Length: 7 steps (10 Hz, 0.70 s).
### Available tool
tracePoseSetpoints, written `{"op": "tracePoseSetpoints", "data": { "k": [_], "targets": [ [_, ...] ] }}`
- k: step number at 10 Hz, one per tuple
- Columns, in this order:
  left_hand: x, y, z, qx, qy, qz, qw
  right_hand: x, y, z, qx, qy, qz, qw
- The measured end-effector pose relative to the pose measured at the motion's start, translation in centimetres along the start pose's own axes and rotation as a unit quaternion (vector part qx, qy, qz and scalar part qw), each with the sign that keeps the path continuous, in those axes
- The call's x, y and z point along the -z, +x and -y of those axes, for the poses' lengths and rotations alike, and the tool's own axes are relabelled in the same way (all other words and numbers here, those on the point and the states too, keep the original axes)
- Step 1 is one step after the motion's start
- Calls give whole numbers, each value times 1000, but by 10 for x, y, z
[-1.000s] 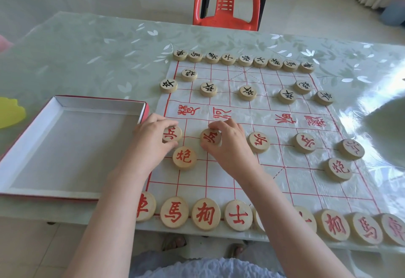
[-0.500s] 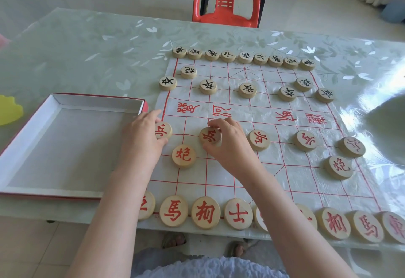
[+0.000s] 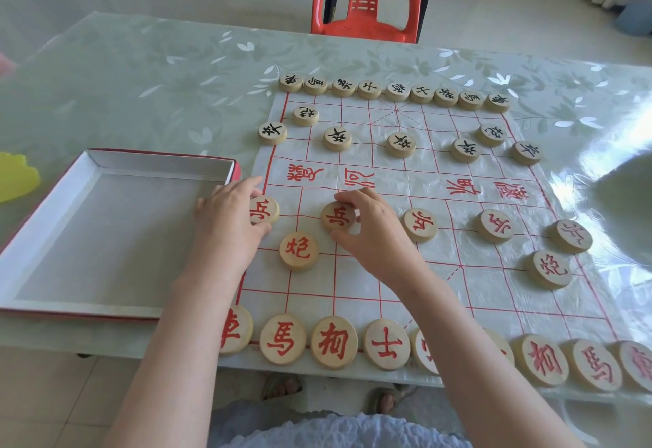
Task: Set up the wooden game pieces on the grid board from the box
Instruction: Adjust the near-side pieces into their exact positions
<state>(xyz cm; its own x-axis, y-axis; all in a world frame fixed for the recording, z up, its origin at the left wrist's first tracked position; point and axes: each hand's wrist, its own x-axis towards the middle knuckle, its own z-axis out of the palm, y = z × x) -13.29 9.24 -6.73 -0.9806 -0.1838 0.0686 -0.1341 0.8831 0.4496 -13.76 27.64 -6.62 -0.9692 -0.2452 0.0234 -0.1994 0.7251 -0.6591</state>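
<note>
Box (image 3: 46, 232), white inside with a red rim, lies open at the tabletop's (image 3: 141, 94) front left edge. Just beside it, the left hand (image 3: 225, 225) curls thumb and forefinger round a red-marked soldier piece (image 3: 265, 210) that sits on the left border line of the grid board (image 3: 416, 271). Toward the front edge, a red cannon piece (image 3: 299, 250) lies flat, apart from both hands. The right hand (image 3: 377, 236) pinches the second soldier piece (image 3: 338, 217) between thumb and fingertips, flat on the board. Three further soldiers (image 3: 420, 224) run on toward the board's right edge. A red back row (image 3: 333, 341) lines its front edge, and black pieces (image 3: 397, 91) line its far edge.
</note>
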Motion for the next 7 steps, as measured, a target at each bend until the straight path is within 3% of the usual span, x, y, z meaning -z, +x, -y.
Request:
{"op": "tracePoseSetpoints", "data": {
  "k": [3,7],
  "targets": [
    [1,1,1,-10,-13,7,1000,-3,1,-8,-45,23,-20,999],
    [0,2,3,-13,-9,-5,1000,-5,3,-10,-43,19,-15,999]
  ]
}}
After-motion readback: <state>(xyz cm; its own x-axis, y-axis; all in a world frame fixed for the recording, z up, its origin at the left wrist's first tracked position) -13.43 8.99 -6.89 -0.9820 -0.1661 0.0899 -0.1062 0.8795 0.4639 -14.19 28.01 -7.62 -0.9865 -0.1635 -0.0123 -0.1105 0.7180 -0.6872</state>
